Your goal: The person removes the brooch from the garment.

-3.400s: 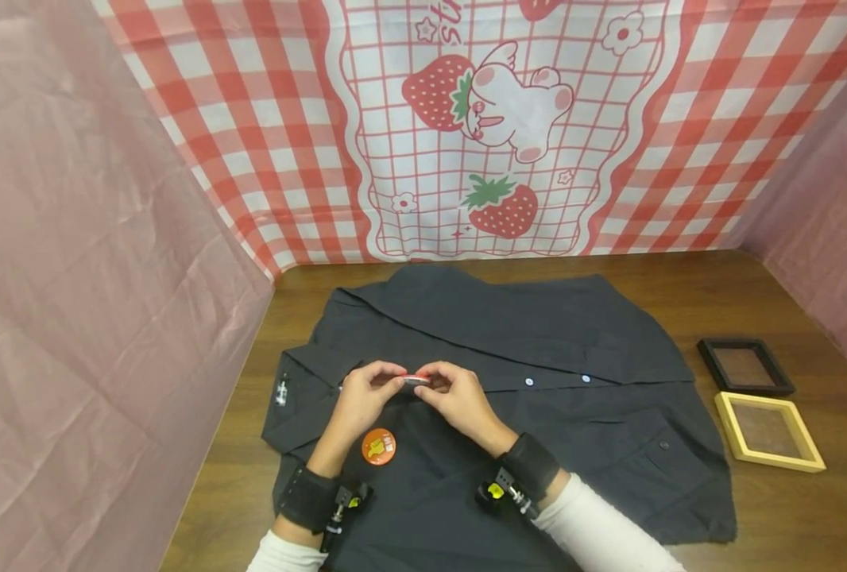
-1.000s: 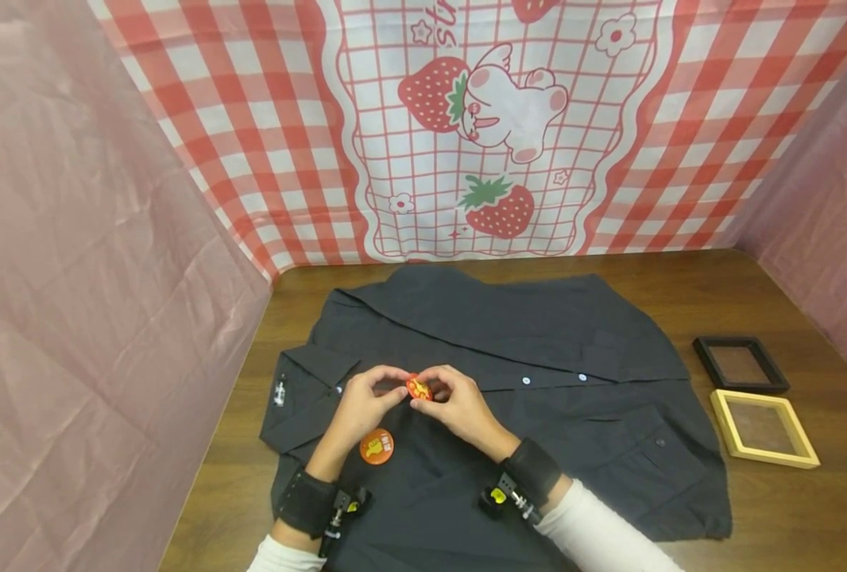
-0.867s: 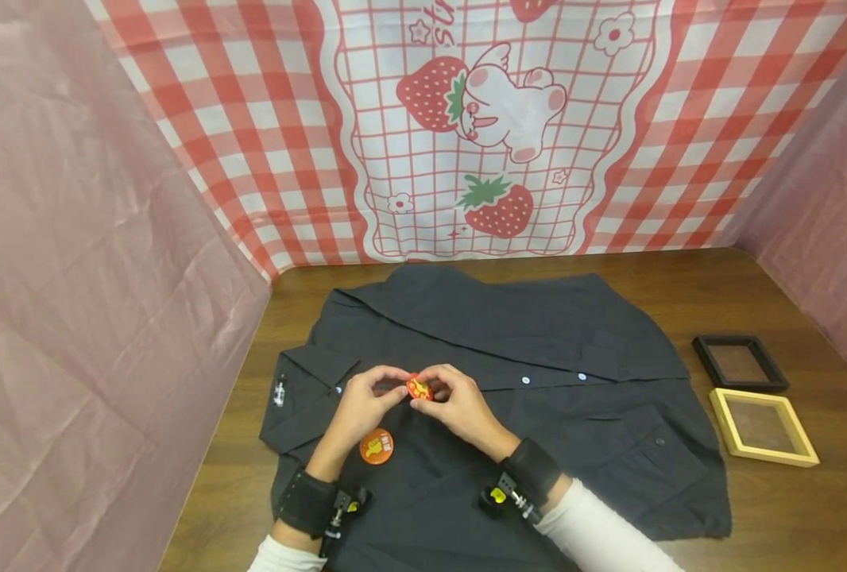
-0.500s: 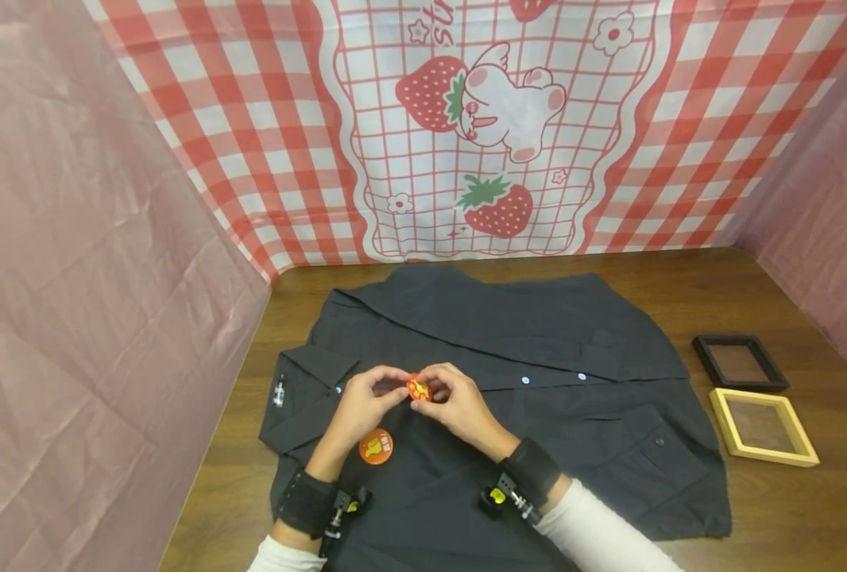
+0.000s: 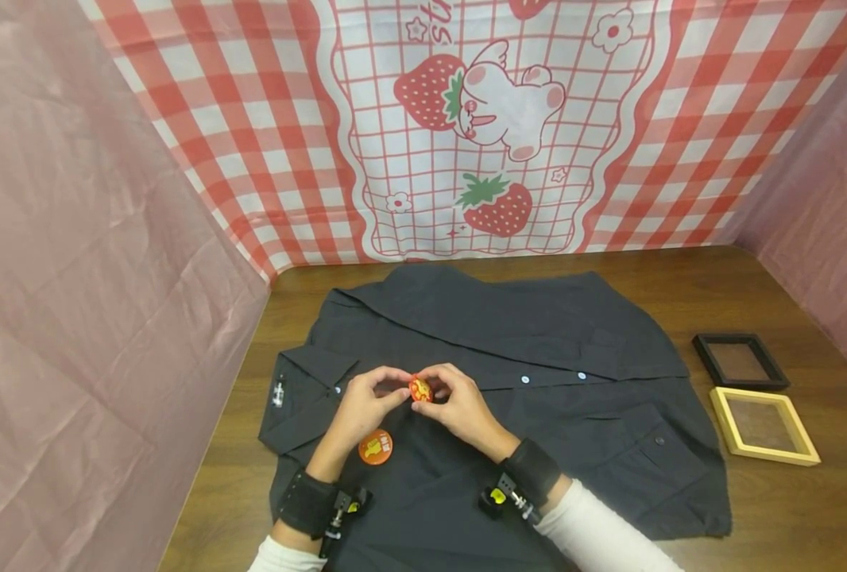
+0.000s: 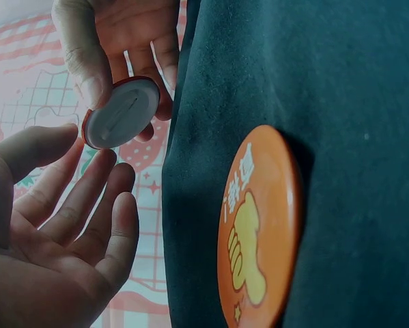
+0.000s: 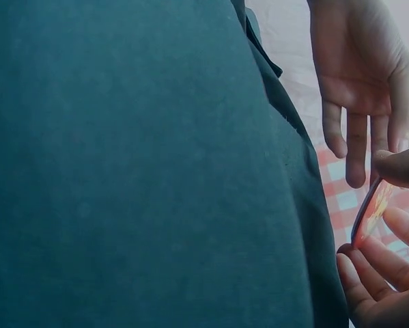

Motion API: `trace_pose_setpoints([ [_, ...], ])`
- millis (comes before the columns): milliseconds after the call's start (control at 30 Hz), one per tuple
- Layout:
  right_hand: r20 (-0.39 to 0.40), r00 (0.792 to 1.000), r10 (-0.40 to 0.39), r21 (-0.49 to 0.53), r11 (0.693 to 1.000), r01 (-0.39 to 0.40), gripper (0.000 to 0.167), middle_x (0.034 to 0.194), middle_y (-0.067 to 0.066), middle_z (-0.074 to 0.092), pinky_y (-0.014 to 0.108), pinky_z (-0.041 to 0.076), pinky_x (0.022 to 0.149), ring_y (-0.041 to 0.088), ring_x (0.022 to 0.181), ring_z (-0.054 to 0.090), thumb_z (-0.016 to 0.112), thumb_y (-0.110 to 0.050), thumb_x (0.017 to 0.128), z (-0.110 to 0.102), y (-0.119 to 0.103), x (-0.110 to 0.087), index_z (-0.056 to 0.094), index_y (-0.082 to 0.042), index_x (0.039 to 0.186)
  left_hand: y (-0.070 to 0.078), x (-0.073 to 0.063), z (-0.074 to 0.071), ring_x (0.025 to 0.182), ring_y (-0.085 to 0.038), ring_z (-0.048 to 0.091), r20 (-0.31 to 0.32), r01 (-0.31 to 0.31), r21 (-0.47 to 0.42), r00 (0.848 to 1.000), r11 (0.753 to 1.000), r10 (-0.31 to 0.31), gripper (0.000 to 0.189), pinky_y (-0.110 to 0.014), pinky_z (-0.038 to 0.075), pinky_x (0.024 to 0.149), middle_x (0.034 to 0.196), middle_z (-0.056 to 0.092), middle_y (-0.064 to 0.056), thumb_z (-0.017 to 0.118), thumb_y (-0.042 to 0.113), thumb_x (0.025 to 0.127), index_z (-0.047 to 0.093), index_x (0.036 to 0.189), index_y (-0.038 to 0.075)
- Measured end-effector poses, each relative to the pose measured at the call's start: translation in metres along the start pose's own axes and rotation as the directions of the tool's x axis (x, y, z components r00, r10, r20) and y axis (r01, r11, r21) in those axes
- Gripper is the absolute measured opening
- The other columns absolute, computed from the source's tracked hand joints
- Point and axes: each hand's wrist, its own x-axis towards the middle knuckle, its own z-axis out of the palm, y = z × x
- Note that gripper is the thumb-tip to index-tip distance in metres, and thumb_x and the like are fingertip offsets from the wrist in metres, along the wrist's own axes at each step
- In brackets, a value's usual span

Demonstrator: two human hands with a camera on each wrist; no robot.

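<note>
A small round red-and-yellow pin badge (image 5: pixel 421 388) is held above the dark shirt (image 5: pixel 466 485) in the head view. My right hand (image 5: pixel 459 400) pinches it between thumb and fingers. At its other edge the thumb and forefinger of my left hand (image 5: pixel 366 403) pinch the rim. From the left wrist view, the badge's white back (image 6: pixel 125 113) shows with a pin across it; from the right wrist view, only a slanted sliver of its face (image 7: pixel 373 212) appears. On the shirt, below the left hand, lies an orange badge (image 5: pixel 376 447) with a yellow thumbs-up, face up.
The shirt spreads over the wooden table (image 5: pixel 810 524), its collar (image 5: pixel 302 389) to the left. At the right stand a black frame (image 5: pixel 741 361) and a yellow frame (image 5: pixel 765 427). A red checked cloth (image 5: pixel 266 135) hangs behind, with pink cloth (image 5: pixel 109 318) at the sides.
Over three seconds ago the held badge was edge-on; it has since been turned so its printed face shows in the head view. In the last half second it has shifted slightly right.
</note>
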Motion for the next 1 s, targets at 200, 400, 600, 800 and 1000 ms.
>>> trace_pose_setpoints([
  [200, 0.006, 1.000, 0.008, 0.005, 1.000, -0.008, 0.038, 0.103, 0.006, 0.065, 0.028, 0.055, 0.069, 0.018, 0.088, 0.065, 0.084, -0.011, 0.074, -0.003, 0.000, 0.001, 0.068, -0.011, 0.108, 0.001, 0.000, 0.000, 0.090, -0.026, 0.071, 0.018, 0.003, -0.001, 1.000, 1.000, -0.003, 0.017, -0.036, 0.059, 0.079, 0.105, 0.072, -0.012, 0.072, 0.009, 0.087, 0.072, 0.104, 0.007],
  [400, 0.013, 1.000, 0.003, -0.011, 1.000, -0.003, 0.037, 0.103, 0.005, 0.065, 0.028, 0.055, 0.068, 0.017, 0.088, 0.063, 0.084, -0.013, 0.074, -0.005, -0.001, 0.002, 0.068, -0.011, 0.108, 0.004, 0.000, 0.000, 0.090, -0.024, 0.070, 0.024, -0.006, 0.014, 1.000, 1.000, 0.006, 0.017, -0.035, 0.058, 0.079, 0.105, 0.072, -0.010, 0.071, 0.011, 0.088, 0.072, 0.104, 0.008],
  [600, 0.015, 1.000, -0.010, -0.021, 1.000, 0.010, 0.037, 0.103, 0.005, 0.066, 0.028, 0.055, 0.066, 0.016, 0.086, 0.062, 0.084, -0.013, 0.074, -0.008, -0.001, 0.002, 0.068, -0.011, 0.108, 0.006, 0.000, 0.001, 0.092, -0.025, 0.070, 0.027, -0.017, 0.011, 0.999, 1.000, 0.017, 0.017, -0.037, 0.058, 0.081, 0.104, 0.072, -0.010, 0.071, 0.011, 0.088, 0.072, 0.104, 0.007],
  [800, 0.014, 0.999, -0.031, -0.025, 0.999, 0.031, 0.037, 0.104, 0.006, 0.066, 0.028, 0.055, 0.065, 0.018, 0.085, 0.063, 0.084, -0.013, 0.075, -0.011, -0.002, 0.001, 0.068, -0.010, 0.108, 0.006, 0.000, 0.002, 0.093, -0.023, 0.070, 0.016, -0.039, 0.022, 0.999, 0.999, 0.039, 0.016, -0.035, 0.058, 0.081, 0.104, 0.072, -0.010, 0.070, 0.012, 0.089, 0.072, 0.103, 0.008],
  [1000, 0.022, 0.999, -0.033, -0.031, 0.999, 0.033, 0.035, 0.103, 0.006, 0.066, 0.024, 0.053, 0.063, 0.016, 0.083, 0.061, 0.084, -0.014, 0.075, -0.012, -0.001, -0.001, 0.068, -0.010, 0.107, 0.007, -0.001, 0.003, 0.092, -0.022, 0.070, 0.020, -0.035, 0.033, 0.999, 0.999, 0.034, 0.015, -0.033, 0.058, 0.080, 0.103, 0.073, -0.008, 0.070, 0.011, 0.089, 0.072, 0.103, 0.009],
])
